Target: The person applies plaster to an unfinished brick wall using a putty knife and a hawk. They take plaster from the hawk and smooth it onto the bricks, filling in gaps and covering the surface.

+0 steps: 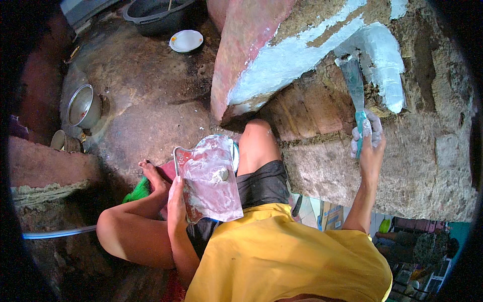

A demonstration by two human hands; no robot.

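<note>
Near a rough wall (322,173) and printed box (332,215), hands (370,139) clamp putty knife (355,90) and smeared sheet (209,194)

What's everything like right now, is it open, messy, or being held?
Putty knife: held, white at the tip
Right hand: whitened, closed around the handle
Board: held, smeared with white paste
Left hand: gripping the board's edge
Metal pot: uncovered
Plate: face up, orange-flecked
Dark basin: uncovered, partly out of view
Rough surface: partly coated white

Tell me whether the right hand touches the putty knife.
Touching. The head view shows the right hand closed around the teal handle of the putty knife.
</note>
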